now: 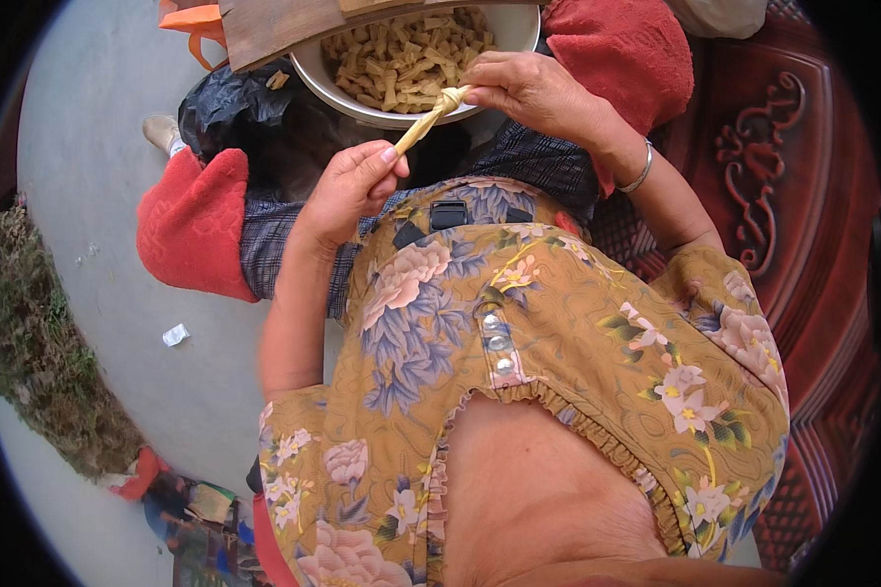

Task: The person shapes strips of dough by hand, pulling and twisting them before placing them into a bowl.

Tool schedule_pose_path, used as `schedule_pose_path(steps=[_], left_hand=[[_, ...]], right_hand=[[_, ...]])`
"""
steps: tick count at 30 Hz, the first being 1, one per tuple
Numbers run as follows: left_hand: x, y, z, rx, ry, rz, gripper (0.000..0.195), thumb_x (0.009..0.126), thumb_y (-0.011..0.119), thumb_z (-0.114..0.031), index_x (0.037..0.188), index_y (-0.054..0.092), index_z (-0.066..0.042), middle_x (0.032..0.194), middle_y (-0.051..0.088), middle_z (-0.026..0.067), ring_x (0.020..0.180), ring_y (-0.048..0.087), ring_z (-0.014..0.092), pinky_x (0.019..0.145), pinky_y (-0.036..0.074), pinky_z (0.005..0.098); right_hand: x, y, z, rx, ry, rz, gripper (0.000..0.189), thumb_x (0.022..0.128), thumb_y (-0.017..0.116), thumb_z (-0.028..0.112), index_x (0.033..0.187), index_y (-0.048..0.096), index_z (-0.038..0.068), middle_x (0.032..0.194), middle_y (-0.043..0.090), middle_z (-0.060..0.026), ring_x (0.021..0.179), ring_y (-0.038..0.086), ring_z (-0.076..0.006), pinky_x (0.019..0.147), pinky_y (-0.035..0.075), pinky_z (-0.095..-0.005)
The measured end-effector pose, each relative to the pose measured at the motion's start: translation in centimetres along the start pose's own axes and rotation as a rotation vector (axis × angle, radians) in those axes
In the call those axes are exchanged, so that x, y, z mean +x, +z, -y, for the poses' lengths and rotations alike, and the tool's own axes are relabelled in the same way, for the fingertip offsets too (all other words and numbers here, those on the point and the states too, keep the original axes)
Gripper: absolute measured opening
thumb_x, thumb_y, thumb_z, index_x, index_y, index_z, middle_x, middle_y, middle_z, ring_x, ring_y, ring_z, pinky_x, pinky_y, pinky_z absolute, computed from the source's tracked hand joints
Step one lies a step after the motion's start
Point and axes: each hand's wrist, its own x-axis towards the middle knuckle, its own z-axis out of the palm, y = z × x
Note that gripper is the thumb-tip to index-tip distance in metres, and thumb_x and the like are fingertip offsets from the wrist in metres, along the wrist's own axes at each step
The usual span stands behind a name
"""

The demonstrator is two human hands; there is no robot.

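A pale yellow strip (429, 125), which looks like tofu skin, is stretched between my two hands, with a knot near its right end. My left hand (356, 180) pinches its lower left end between thumb and fingers. At the knotted end, the fingertips of my right hand (532, 92) grip the short tail; a metal bangle circles that wrist. Just beyond the strip is a metal basin (382, 117) holding many short knotted pieces (411, 59) of the same colour. My right hand is over the basin's near right rim.
A wooden board (279, 26) covers part of the basin's far side. Black plastic (242, 106) and an orange bag (194, 26) lie to the left. Red cloths (191, 227) cover my knees. A carved dark-red wooden panel (763, 161) stands at right. White scrap (176, 335) lies on the floor.
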Motion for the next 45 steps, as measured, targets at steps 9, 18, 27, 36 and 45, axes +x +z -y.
schedule_pose_path(steps=[9, 18, 27, 36, 45], left_hand=[[2.4, 1.8, 0.7, -0.599, 0.137, -0.044, 0.026, 0.103, 0.043, -0.025, 0.096, 0.055, -0.003, 0.06, 0.039, -0.003, 0.044, 0.029, 0.005, 0.04, 0.027, 0.0199], [5.5, 1.5, 0.0, -0.922, 0.233, -0.004, 0.025, 0.104, 0.04, -0.029, 0.099, 0.049, -0.007, 0.068, 0.041, 0.0005, 0.061, 0.04, 0.015, 0.06, 0.042, 0.0311], [6.2, 1.6, 1.1, -0.447, 0.356, -0.285, 0.018, 0.1, 0.052, -0.019, 0.106, 0.056, -0.003, 0.077, 0.06, 0.0031, 0.063, 0.055, 0.011, 0.057, 0.048, 0.0234], [4.8, 1.4, -0.2, 0.797, 0.436, -0.39, 0.023, 0.091, 0.055, -0.013, 0.109, 0.065, -0.003, 0.088, 0.069, 0.0132, 0.084, 0.067, 0.03, 0.077, 0.052, 0.0369], [4.0, 2.1, -0.6, 0.773, 0.41, -0.618, 0.019, 0.09, 0.059, -0.019, 0.091, 0.062, -0.001, 0.08, 0.064, 0.0132, 0.069, 0.059, 0.026, 0.065, 0.048, 0.0341]], right_hand=[[-0.8, 3.2, 6.0, 0.138, -0.189, -0.105, 0.045, 0.078, 0.072, 0.016, 0.122, 0.059, 0.016, 0.085, 0.066, -0.0018, 0.072, 0.065, -0.0227, 0.065, 0.05, -0.0348], [0.3, 5.8, 7.5, 0.151, -0.34, -0.232, 0.037, 0.072, 0.071, 0.005, 0.109, 0.066, 0.01, 0.08, 0.063, -0.0024, 0.06, 0.057, -0.0188, 0.055, 0.045, -0.0299], [0.5, 5.8, 6.5, 0.771, 0.012, -0.284, 0.024, 0.087, 0.066, 0.001, 0.11, 0.064, 0.001, 0.087, 0.068, -0.0133, 0.076, 0.068, -0.0236, 0.068, 0.054, -0.0295], [2.3, 3.3, 5.8, -0.089, -0.236, -0.227, 0.005, 0.083, 0.063, 0.019, 0.087, 0.064, 0.016, 0.113, 0.065, 0.0005, 0.124, 0.052, -0.0247, 0.111, 0.025, -0.0495], [2.2, 6.8, 5.2, 0.922, 0.19, -0.411, 0.01, 0.092, 0.063, 0.013, 0.093, 0.067, 0.003, 0.084, 0.067, -0.0028, 0.077, 0.065, -0.0122, 0.065, 0.052, -0.0243]])
